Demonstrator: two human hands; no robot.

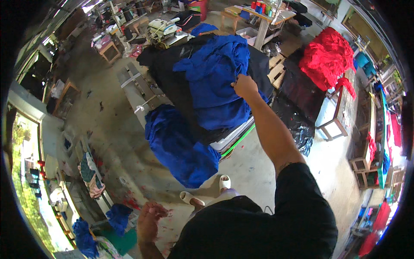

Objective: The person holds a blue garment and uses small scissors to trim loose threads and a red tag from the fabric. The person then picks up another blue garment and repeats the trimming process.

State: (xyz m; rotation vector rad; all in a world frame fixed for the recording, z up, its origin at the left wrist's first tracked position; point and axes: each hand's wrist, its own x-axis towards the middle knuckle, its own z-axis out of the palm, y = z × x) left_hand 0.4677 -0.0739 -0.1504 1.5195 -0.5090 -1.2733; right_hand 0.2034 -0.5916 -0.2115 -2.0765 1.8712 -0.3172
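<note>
A pile of blue cloth (pixel 215 82) lies heaped on black sheeting (pixel 168 75) over a low table or machine. My right arm reaches forward, and my right hand (pixel 246 87) is closed on the right edge of this blue cloth, its fingers pinched together. A second bundle of blue cloth (pixel 179 146) hangs over the near left corner and bulges down toward my feet. My left hand (pixel 149 219) hangs low at my left side, away from the cloth. Its fingers are loosely bent, and nothing shows in them.
A big red cloth heap (pixel 328 58) rests at the right by a wooden bench (pixel 343 110). Crumpled black plastic (pixel 297 125) lies near my right arm. Ahead are a sewing machine (pixel 163 28) and a table with thread spools (pixel 263 8). Blue scraps (pixel 117 217) lie lower left.
</note>
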